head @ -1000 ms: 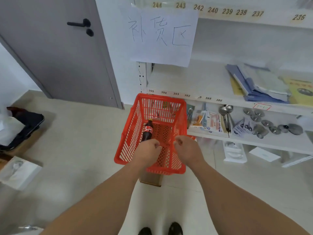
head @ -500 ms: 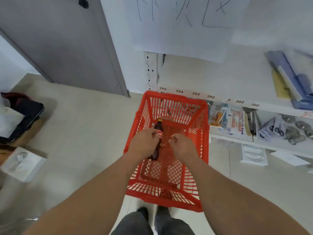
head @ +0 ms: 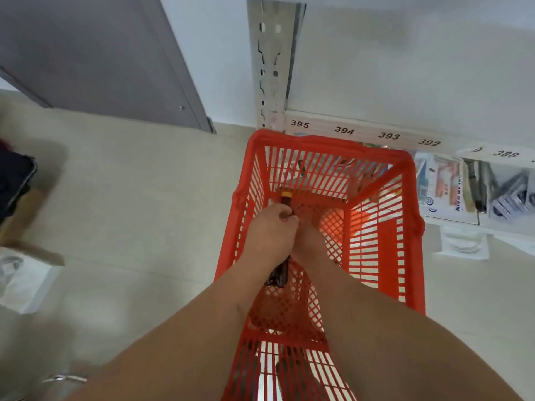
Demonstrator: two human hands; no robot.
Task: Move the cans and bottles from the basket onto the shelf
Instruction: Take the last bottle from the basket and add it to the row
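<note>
Nearest, our two forearms reach down into the red basket [head: 405,227], which stands on the pale floor [head: 130,227] with its far rim against the shelf [head: 362,131]. Our left hand [head: 267,234] is deep inside, near the left wall, its fingers wrapped around the middle of the dark bottle [head: 278,273]. Our right hand [head: 308,241] sits just right of it, touching the left hand; whether its fingers grip anything we cannot tell, since the left hand covers them.

So the bottle is already in the left hand. Its long axis runs near to far: the dark base pokes out below the hand toward us, and the yellow cap [head: 287,194] shows beyond the knuckles, pointing at the basket's far wall. We see no other can or bottle in the basket, though our arms hide part of its floor.

Beyond the far rim lies the shelf edge, numbered 395 to 392, with bare board behind it. We judge the next move is a lift straight up, clear of the rim, then forward onto that board, the left hand carrying.
</note>
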